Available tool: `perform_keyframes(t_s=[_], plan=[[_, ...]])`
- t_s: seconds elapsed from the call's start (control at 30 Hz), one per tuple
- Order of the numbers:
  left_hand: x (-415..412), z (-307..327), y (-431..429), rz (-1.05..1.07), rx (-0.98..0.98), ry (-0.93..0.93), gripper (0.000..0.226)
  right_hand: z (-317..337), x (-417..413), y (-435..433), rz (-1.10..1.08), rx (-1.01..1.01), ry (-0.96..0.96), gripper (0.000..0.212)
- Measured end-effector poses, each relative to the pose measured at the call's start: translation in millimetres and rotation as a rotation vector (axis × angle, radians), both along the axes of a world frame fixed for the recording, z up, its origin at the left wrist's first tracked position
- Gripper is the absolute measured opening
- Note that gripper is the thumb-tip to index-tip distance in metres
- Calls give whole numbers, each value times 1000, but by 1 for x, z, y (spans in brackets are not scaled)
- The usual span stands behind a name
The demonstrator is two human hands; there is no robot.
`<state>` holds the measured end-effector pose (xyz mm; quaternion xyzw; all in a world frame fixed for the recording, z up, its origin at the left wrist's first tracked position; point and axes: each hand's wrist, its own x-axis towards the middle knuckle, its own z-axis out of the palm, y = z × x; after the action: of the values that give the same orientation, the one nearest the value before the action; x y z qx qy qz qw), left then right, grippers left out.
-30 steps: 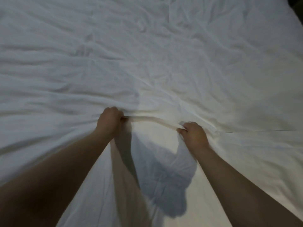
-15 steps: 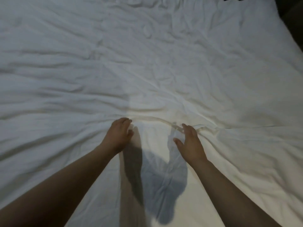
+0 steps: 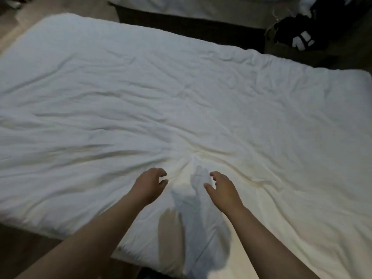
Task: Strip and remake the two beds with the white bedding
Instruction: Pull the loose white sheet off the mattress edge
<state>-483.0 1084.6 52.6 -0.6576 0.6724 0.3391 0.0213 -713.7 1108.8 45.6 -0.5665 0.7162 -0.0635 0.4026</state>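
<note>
Forearms first, since they fill the bottom of the shot: both come up from the lower corners and angle in toward the middle, crossing the near edge of the white duvet point(image 3: 181, 87), with dark floor point(image 3: 24, 250) showing at lower left. Left hand point(image 3: 150, 184) is over the near-middle part of the duvet, palm down, fingers bent into a loose claw with the tips apart, and nothing is pinched in it. Right hand point(image 3: 222, 190) is just beside it with a small gap between the two. Its fingers are spread and lightly curled, thumb sticking out toward the other hand, and it's gripping nothing either. Can't honestly tell if either palm is brushing the fabric, but both throw grey shadows point(image 3: 197, 198) onto the cloth in the gap and below it, so they look lifted off a bit. Just past the fingertips, between the two hands, the fabric gathers into a little pucker point(image 3: 193, 157) with creases fanning out left and right from it. Beyond that the duvet spreads wide and rumpled across the bed, with warmer light on the near right part and cooler light on the left. Past its far edge comes a second bed point(image 3: 201, 7), dark along its base and white on top, and a dark heap of stuff point(image 3: 302, 35) sits in the top right corner, too murky to identify.
</note>
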Motion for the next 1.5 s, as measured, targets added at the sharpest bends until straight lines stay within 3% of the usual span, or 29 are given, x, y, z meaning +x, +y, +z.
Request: perform_keyframes(t_s=[0.43, 1.13, 1.5], plan=[[96, 61, 46, 277, -60, -101, 31, 51, 81, -31, 299, -46, -55, 46], [344, 39, -38, 84, -20, -113, 29, 39, 285, -76, 211, 16, 108, 39], [346, 20, -37, 73, 23, -117, 30, 18, 291, -81, 232, 66, 116, 40]])
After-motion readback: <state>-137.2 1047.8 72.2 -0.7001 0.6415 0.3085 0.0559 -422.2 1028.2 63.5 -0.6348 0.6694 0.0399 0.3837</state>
